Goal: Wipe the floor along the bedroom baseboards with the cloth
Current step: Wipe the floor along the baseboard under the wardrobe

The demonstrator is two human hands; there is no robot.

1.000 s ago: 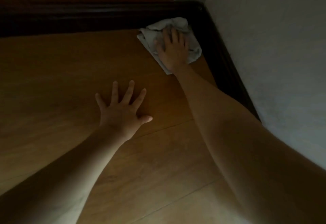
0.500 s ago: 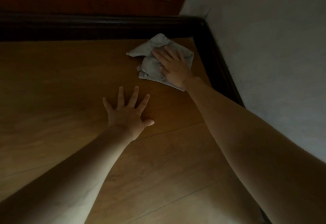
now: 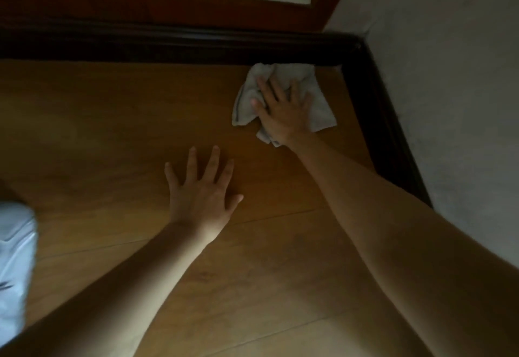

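Right hand [image 3: 283, 112] lies flat on the cloth [image 3: 320, 103], fingers straight & spread, pressing it onto the floor [image 3: 98, 137]; nothing curled round it. Cloth is pale grey, crumpled, w/ a dark seam along its left edge. It sits in the far right corner of the floor, its top edge touching or just short of the far baseboard [image 3: 168, 44], and near but apart from the right-hand baseboard [image 3: 379, 132]. Both baseboards are dark wood & meet at the corner.

Left hand [image 3: 202, 188] is released, palm down on bare floor, fingers splayed, well apart from the cloth, nearer the person. Floor is tan wood planks. White wall [image 3: 449, 75] rises on the right. Blurred white shape [image 3: 14, 258] at the left edge; can't tell what it is.
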